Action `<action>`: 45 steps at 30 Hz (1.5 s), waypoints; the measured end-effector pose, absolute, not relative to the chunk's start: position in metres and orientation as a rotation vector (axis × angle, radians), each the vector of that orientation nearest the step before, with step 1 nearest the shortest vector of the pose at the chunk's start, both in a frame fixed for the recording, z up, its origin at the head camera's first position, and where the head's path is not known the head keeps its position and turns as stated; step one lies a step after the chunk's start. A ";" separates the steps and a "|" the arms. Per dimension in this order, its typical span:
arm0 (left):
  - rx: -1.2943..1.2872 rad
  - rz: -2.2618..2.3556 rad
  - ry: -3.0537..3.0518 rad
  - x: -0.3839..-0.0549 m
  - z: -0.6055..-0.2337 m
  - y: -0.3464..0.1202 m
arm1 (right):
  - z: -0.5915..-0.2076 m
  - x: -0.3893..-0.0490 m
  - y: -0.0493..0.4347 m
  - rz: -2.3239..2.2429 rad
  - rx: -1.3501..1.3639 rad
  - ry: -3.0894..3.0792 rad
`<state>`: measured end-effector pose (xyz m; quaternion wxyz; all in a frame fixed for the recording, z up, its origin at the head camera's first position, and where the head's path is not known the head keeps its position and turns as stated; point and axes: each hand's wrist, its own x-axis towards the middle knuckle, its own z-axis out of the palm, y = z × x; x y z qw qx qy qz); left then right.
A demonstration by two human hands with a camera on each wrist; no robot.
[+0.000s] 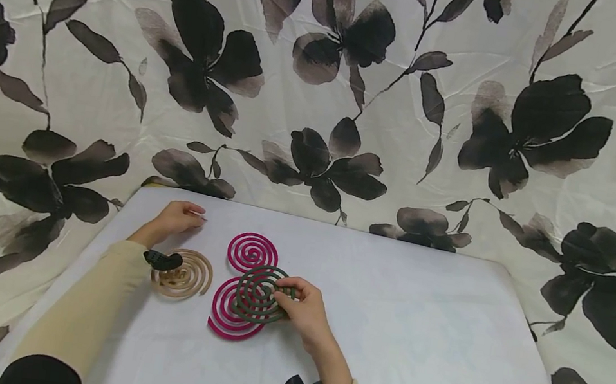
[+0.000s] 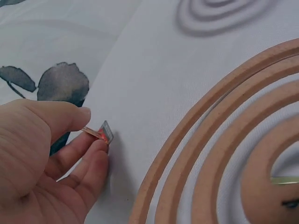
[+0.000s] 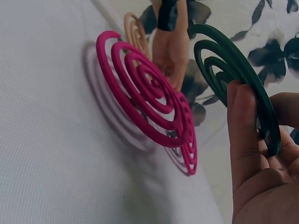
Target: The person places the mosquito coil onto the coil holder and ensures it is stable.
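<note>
My left hand [image 1: 179, 217] is above the cloth beyond the tan mosquito coil [image 1: 209, 276]. Its thumb and fingers pinch a small bent metal piece [image 2: 106, 133], which looks like a coil stand. In my right hand [image 1: 304, 308], a dark green mosquito coil [image 3: 250, 74] is gripped near its outer edge. That coil is tilted and raised, overlapping the nearer pink mosquito coil [image 1: 233, 336] in the head view. A second pink coil [image 1: 253, 253] lies just beyond. Both pink coils stand raised above the cloth, casting shadows, with bits of metal underneath.
A white cloth [image 1: 411, 342] covers the table. Behind it hangs a pale curtain [image 1: 425, 142] with dark flowers. Dark wrist cameras are strapped to both wrists; the left one [image 1: 161, 260] overlaps the tan coil in the head view.
</note>
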<state>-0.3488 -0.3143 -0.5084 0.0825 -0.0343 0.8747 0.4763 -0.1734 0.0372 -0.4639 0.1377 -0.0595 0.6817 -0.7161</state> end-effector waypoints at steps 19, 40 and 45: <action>0.093 1.384 2.474 -0.339 -0.497 -0.300 | -0.465 -0.173 0.040 -2.083 -0.193 1.962; 0.109 1.297 2.517 -0.328 -0.499 -0.291 | -0.469 -0.169 0.042 -2.094 -0.177 1.939; 0.097 1.300 2.526 -0.327 -0.499 -0.291 | -0.470 -0.168 0.042 -2.094 -0.179 1.934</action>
